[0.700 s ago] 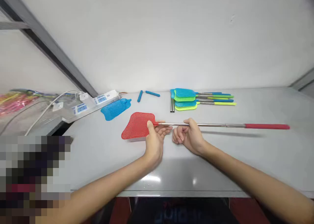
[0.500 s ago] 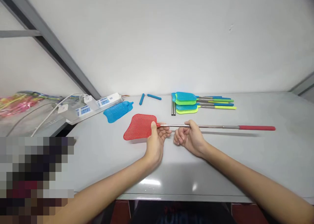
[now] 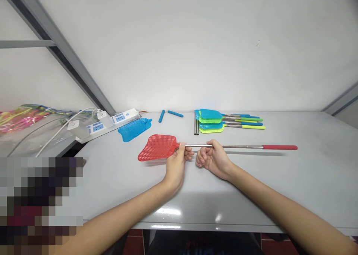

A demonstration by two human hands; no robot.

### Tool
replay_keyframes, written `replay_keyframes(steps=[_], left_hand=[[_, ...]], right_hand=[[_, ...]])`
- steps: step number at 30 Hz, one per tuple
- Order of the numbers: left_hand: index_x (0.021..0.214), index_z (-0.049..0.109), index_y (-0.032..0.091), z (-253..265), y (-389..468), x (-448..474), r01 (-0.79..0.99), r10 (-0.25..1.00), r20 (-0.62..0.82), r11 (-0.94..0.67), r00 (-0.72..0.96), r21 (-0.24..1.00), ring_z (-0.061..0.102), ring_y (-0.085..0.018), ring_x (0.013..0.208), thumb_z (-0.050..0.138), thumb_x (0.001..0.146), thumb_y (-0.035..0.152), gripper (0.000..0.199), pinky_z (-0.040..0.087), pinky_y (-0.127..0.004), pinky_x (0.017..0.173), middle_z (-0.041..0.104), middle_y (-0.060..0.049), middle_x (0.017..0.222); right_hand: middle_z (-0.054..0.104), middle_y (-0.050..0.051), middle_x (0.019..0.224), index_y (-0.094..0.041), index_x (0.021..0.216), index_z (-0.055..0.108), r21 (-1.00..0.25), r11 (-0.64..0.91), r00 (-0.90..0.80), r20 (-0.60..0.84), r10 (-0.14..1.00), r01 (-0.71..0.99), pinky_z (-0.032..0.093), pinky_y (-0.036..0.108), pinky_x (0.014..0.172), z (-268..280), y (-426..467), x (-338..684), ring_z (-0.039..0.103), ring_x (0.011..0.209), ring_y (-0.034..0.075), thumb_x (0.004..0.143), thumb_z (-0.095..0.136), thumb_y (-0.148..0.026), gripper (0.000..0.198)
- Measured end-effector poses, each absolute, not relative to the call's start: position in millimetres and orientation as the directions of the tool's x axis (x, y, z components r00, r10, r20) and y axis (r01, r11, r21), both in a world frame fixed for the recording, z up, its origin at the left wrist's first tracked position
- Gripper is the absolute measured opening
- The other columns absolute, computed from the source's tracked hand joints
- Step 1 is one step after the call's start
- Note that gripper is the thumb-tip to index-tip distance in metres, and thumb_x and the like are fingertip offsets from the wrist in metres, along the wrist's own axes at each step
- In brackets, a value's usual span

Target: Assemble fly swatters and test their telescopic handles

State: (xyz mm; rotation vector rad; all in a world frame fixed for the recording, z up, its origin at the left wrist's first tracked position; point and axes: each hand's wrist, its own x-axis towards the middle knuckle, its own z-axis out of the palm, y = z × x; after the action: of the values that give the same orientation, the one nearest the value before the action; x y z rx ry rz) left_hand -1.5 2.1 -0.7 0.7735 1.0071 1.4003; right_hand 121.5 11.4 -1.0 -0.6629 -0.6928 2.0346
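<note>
Just above the worktop [image 3: 279, 180], both hands hold the red fly swatter [image 3: 158, 152] level. Left hand [image 3: 176, 163] pinches the neck where mesh head meets metal rod [image 3: 235, 147]; right hand [image 3: 214, 160] is clenched round the rod close beside it. It looks like telescoping work on the handle, so any slide calls for a straight pull along the rod. No containers visible; finished swatters [image 3: 212, 120] lie stacked behind.
</note>
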Motion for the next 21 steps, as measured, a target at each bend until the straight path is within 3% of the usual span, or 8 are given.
replay_keyframes(steps=[9, 21], left_hand=[[0.071, 0.055, 0.011, -8.1, 2.7, -5.3, -0.247, 0.995, -0.065, 0.045, -0.071, 0.968, 0.047, -0.009, 0.054, 0.047, 0.072, 0.039, 0.029, 0.039, -0.024, 0.059, 0.057, -0.004, 0.065], [0.071, 0.051, 0.011, -6.9, 3.8, -5.8, -0.278, 0.997, -0.042, 0.024, -0.057, 0.960, 0.045, -0.008, 0.049, 0.045, 0.074, 0.035, 0.024, 0.037, -0.023, 0.054, 0.055, -0.002, 0.059]], right_hand=[[0.045, 0.005, 0.042, -0.014, 0.038, 0.048, -0.685, -0.479, -0.501, -0.188, 0.845, -0.550, 0.030, 0.029, 0.053, -2.7, 12.6, 121.7, 0.043, 0.044, 0.014, 0.074, 0.025, -0.035, 0.047], [0.045, 0.005, 0.042, -0.014, 0.040, 0.049, -0.701, -0.480, -0.502, -0.199, 0.841, -0.526, 0.031, 0.028, 0.054, -3.9, 14.2, 121.8, 0.043, 0.045, 0.014, 0.074, 0.026, -0.035, 0.047]])
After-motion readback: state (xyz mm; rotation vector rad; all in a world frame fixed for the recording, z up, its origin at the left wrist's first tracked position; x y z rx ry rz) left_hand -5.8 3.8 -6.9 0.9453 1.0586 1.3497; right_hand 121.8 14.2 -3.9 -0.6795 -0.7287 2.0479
